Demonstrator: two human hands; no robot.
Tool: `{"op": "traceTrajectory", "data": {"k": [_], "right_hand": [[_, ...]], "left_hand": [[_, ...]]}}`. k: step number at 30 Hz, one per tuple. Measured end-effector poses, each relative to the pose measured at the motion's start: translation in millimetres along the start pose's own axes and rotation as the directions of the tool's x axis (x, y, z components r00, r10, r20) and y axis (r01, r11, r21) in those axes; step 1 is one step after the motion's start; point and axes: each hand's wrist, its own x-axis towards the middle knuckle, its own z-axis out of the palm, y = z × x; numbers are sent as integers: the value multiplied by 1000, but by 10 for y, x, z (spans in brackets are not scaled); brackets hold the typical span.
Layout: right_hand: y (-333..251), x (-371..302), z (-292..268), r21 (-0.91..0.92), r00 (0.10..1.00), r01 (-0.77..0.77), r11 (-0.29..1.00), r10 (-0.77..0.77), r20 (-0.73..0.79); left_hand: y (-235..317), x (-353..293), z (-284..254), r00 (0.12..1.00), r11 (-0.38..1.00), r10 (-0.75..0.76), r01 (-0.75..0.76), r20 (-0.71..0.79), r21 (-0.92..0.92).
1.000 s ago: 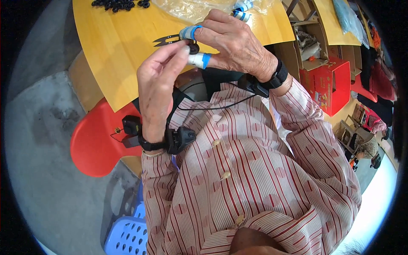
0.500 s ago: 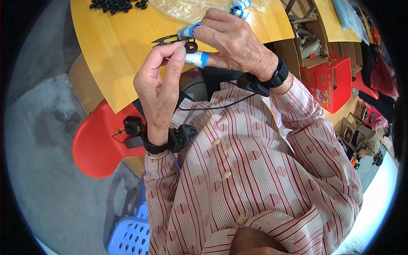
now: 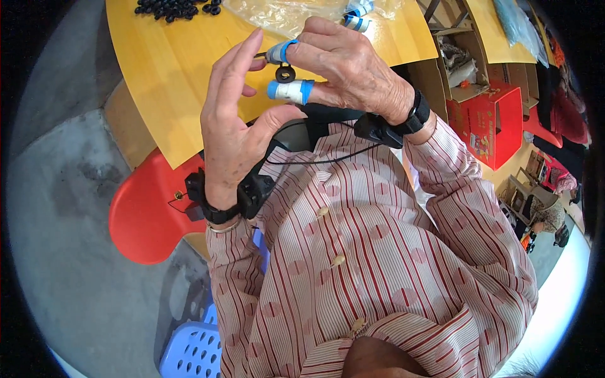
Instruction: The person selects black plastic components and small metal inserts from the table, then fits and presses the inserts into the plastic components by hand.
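Observation:
My right hand is closed, with white and blue tape wrapped round its index finger and thumb. A small thick black ring sits between those two taped fingertips. The same hand holds black thread snips, now mostly hidden behind my left hand's fingers and the tape. My left hand is open just left of the ring, its fingers stretched upward and its thumb spread below the right thumb. Nothing shows in its grasp. Both hands are above the near edge of the yellow table.
A pile of black rings lies at the table's far left. Clear plastic film and blue-white tape pieces lie further right. A red chair, blue plastic basket and red box stand around the table.
My left hand has let go near the ring, opened its fingers and spread its thumb downward. The snips' blades, plain before, are now mostly covered. The right hand has barely moved.

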Motion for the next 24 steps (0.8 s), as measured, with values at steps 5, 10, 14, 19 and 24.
{"op": "traceTrajectory", "data": {"k": [5,10,14,19,24], "right_hand": [[-2,2,29,31,996,92,995,-92,3],[-9,1,22,82,990,138,987,-139,18],[-19,-2,16,79,986,169,983,-169,-3],[-26,14,-12,85,976,219,972,-219,-16],[-32,33,-3,116,962,273,955,-273,-23]], "left_hand": [[-59,35,-44,980,987,146,-154,132,51],[-41,38,-85,968,977,204,-212,143,37],[26,40,-108,960,969,227,-239,161,56],[63,41,-135,939,942,305,-322,157,95],[17,18,-143,909,905,388,-407,156,125]]}}
